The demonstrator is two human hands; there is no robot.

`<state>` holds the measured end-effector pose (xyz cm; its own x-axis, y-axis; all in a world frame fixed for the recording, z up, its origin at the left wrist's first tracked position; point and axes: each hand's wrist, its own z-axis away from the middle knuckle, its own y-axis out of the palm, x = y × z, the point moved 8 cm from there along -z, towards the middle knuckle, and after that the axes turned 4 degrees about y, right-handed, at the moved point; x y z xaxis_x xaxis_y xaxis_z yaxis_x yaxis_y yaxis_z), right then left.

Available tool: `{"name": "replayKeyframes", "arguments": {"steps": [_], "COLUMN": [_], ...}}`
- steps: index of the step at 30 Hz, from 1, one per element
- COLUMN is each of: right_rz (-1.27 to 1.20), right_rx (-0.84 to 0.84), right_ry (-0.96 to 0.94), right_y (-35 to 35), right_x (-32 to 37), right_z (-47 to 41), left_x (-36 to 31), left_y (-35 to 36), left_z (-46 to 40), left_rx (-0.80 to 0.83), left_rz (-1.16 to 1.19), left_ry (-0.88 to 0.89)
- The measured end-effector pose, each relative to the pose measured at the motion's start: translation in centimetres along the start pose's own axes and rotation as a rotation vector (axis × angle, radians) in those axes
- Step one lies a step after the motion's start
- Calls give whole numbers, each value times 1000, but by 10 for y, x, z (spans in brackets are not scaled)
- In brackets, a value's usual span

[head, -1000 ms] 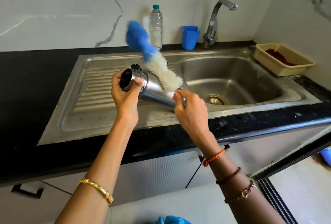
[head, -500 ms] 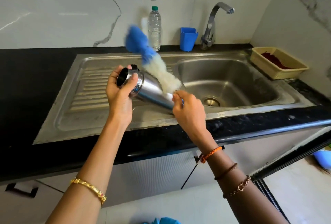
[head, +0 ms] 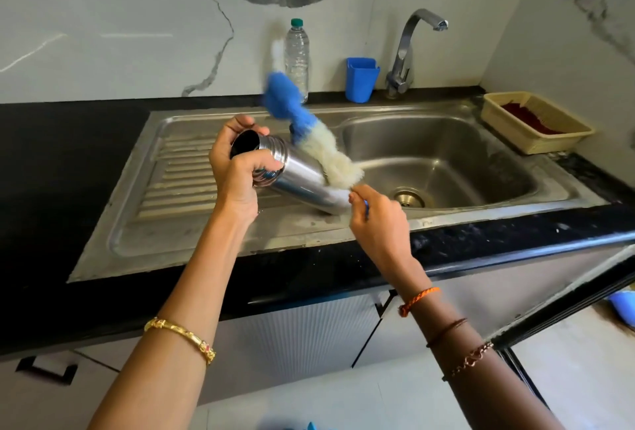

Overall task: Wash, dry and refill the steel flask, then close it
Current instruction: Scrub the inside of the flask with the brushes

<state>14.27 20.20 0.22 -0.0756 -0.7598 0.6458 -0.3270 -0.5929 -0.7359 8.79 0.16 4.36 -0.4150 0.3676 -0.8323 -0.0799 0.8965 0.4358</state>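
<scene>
The steel flask (head: 299, 178) lies tilted above the sink's drainboard, its open mouth toward the upper left and no cap on it. My left hand (head: 237, 168) grips it round the threaded neck. My right hand (head: 374, 216) holds the handle of a bottle brush (head: 323, 151) with white bristles and a blue tip. The bristles lie against the flask's outer side near its base. The brush is blurred. A dark round object, partly hidden behind the brush, sits on the drainboard.
The steel sink (head: 446, 161) with its drain lies to the right, the tap (head: 409, 51) behind it. A clear water bottle (head: 297, 51) and a blue cup (head: 360, 79) stand at the back wall. A yellow basket (head: 536, 123) sits at the far right.
The brush has swept along the flask's outside, its blue tip swinging a little right. My left hand has turned the flask slightly, showing more of the open mouth.
</scene>
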Motion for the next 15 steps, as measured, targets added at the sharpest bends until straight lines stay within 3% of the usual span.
{"name": "replayKeyframes", "arguments": {"steps": [4,9,11,15], "right_rz": [-57,-174,-149,-103], "right_rx": [20,-48,-55,3], "right_ry": [132,-181,-215,53], "right_y": [3,-13,-14,1], "right_x": [-29,44,49,-7], "right_z": [-3,10,8,-9], "left_x": [4,11,12,15], "left_y": [3,-7,-10,-17], "left_z": [-1,4,9,11], "left_rx": [97,-56,-81,-139], "left_rz": [-13,11,23,48], "left_ry": [-22,-7,28,25]}}
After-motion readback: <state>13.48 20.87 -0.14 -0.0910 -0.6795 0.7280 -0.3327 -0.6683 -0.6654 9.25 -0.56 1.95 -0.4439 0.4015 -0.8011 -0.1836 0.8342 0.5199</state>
